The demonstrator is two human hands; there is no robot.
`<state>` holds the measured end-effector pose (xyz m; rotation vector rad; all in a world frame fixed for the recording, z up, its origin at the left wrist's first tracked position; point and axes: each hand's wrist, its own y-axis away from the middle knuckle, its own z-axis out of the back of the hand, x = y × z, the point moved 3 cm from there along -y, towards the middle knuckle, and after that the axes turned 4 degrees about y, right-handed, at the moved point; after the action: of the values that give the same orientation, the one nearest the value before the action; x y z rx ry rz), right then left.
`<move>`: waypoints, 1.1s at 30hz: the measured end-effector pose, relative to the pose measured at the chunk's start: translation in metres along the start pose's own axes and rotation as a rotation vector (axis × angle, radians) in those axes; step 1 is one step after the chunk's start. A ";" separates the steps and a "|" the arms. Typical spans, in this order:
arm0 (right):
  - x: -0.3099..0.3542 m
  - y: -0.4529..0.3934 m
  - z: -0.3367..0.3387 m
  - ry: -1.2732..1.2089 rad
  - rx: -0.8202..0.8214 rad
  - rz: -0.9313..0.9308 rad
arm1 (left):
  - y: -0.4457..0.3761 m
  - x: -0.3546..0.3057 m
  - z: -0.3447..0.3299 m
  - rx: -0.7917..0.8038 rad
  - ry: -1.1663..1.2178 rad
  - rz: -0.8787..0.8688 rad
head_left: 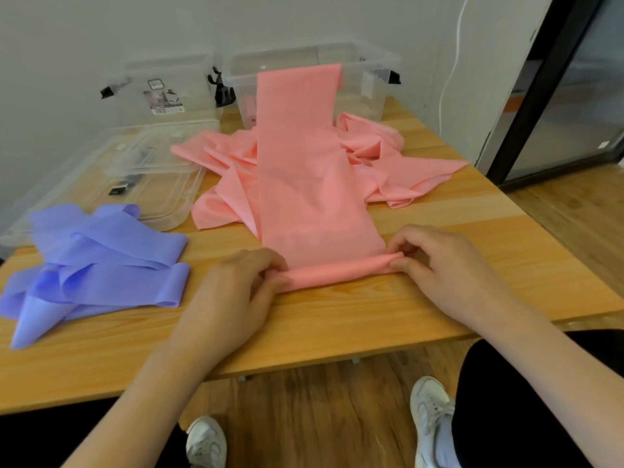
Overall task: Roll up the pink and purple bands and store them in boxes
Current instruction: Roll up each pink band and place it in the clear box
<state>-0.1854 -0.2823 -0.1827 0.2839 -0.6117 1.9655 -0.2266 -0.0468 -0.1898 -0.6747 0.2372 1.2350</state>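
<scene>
On the wooden bench point(337, 309) our left hand point(236, 292) and right hand point(435, 265) pinch the soft, limp pink band point(304, 197) at its rolled ends.

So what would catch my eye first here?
Probably the long pink band, running down the middle of the table from the right clear box, with the left hand and right hand pinching its rolled near end. Next, the purple band heaped at the table's left.
</scene>
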 end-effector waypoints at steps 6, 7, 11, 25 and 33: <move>0.000 -0.001 -0.002 -0.008 0.080 -0.001 | 0.000 0.000 -0.001 -0.015 0.017 0.020; 0.000 0.000 -0.001 0.000 0.073 -0.004 | 0.000 0.000 -0.001 -0.030 0.028 0.022; 0.000 0.001 0.000 -0.032 -0.010 -0.035 | -0.001 -0.002 -0.001 -0.012 0.012 -0.035; 0.002 0.001 -0.006 -0.087 0.009 0.003 | 0.001 -0.004 -0.002 0.053 -0.025 -0.075; 0.003 0.000 -0.009 -0.127 0.104 0.015 | 0.003 -0.004 -0.003 -0.014 -0.004 -0.025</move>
<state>-0.1858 -0.2753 -0.1892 0.4726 -0.5947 2.0078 -0.2304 -0.0510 -0.1910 -0.6853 0.2171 1.2151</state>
